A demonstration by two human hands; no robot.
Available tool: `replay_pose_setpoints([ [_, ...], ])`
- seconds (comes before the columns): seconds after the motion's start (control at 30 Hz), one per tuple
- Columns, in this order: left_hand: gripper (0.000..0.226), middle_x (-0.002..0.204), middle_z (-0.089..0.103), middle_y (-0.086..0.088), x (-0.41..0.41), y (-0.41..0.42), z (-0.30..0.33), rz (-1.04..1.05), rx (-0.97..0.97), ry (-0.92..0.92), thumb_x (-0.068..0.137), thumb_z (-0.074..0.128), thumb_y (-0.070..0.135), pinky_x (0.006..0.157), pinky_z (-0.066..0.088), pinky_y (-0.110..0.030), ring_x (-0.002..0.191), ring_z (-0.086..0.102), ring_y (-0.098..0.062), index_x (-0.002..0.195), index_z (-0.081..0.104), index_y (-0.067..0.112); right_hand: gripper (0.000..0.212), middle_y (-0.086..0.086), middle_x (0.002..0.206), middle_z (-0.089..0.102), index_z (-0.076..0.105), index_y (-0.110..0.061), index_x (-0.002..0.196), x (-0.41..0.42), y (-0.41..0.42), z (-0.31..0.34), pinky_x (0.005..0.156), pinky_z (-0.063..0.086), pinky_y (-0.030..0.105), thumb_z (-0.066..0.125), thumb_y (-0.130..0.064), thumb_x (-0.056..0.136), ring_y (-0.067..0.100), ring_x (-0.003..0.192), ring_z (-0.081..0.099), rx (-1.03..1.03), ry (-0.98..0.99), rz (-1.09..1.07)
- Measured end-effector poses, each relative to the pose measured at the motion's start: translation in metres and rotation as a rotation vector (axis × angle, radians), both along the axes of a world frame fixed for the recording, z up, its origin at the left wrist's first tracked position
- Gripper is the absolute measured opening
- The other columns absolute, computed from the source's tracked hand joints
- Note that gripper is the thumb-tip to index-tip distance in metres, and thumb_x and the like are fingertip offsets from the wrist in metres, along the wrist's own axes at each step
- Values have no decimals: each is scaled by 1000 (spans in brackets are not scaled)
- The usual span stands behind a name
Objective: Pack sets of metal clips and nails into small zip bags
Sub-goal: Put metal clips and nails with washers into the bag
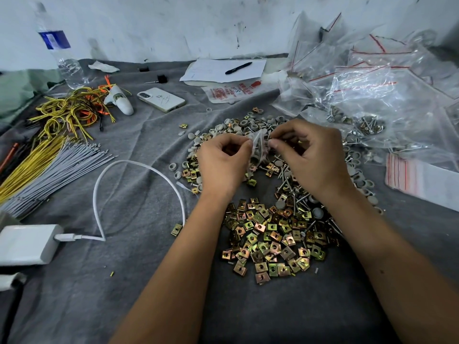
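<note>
A small clear zip bag (257,147) hangs between both hands above the parts pile. My left hand (222,161) pinches its left top edge and my right hand (315,155) pinches its right top edge. The lower part of the bag holds something, but I cannot make out what. Below the hands lies a heap of gold-coloured square metal clips (273,239). Silver nails (295,194) lie scattered to the right of centre. Grey round caps (238,125) spread beyond the hands.
Clear zip bags (372,90), some filled, pile up at the back right. A stack of flat red-striped bags (417,177) lies at right. Left side: yellow and grey wires (49,160), white charger and cable (27,244), phone (161,99), water bottle (59,50). Paper with pen (226,69) at back.
</note>
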State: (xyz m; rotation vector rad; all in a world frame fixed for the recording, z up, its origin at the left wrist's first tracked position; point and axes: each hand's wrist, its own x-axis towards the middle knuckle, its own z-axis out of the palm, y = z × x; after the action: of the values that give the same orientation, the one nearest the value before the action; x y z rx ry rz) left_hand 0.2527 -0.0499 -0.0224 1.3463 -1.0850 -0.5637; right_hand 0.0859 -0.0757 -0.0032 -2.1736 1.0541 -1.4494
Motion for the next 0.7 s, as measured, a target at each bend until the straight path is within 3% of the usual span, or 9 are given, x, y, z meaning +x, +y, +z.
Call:
replay_pose_setpoints([
  [0.13, 10, 64, 70, 9, 0, 0, 0, 16, -6, 23, 90, 78, 13, 49, 42, -16, 50, 54, 2, 82, 78, 17, 10, -5, 91, 74, 76, -16, 100, -3, -5, -2, 74, 55, 17, 76, -15, 91, 4, 80, 67, 32, 43, -68],
  [0.2, 7, 58, 65, 11, -1, 0, 0, 44, -23, 35, 90, 77, 12, 48, 40, -15, 48, 51, 3, 84, 79, 14, 16, -5, 100, 73, 75, -18, 105, -4, -9, -7, 82, 51, 18, 76, -16, 90, 5, 88, 62, 48, 265, -73],
  [0.33, 8, 58, 65, 16, 0, 2, 2, 121, -98, 66, 89, 77, 9, 53, 42, -13, 52, 53, 4, 84, 79, 16, 32, 0, 123, 59, 71, -19, 125, 0, -11, -13, 101, 45, 37, 71, -17, 94, 20, 120, 48, 70, 619, 9],
  [0.5, 10, 67, 70, 10, 0, 6, 6, 157, -184, 74, 89, 76, 8, 56, 45, -15, 58, 57, 1, 84, 79, 16, 34, 2, 123, 57, 66, -19, 129, 2, -9, -14, 100, 46, 37, 68, -19, 96, 22, 120, 50, 120, 649, -17],
  [0.6, 11, 68, 69, 9, 2, 4, 3, 186, -186, 27, 89, 76, 9, 58, 47, -21, 60, 58, -4, 85, 78, 19, 27, 3, 117, 63, 65, -16, 119, 1, -8, -13, 95, 43, 35, 71, -22, 94, 22, 115, 52, 137, 646, -30],
  [0.7, 7, 63, 66, 14, 1, 2, 2, 128, -139, 45, 89, 76, 9, 57, 45, -17, 58, 55, 0, 87, 80, 15, 21, 1, 110, 67, 66, -17, 109, 0, -6, -11, 87, 47, 32, 76, -19, 91, 20, 104, 59, 174, 571, -21],
])
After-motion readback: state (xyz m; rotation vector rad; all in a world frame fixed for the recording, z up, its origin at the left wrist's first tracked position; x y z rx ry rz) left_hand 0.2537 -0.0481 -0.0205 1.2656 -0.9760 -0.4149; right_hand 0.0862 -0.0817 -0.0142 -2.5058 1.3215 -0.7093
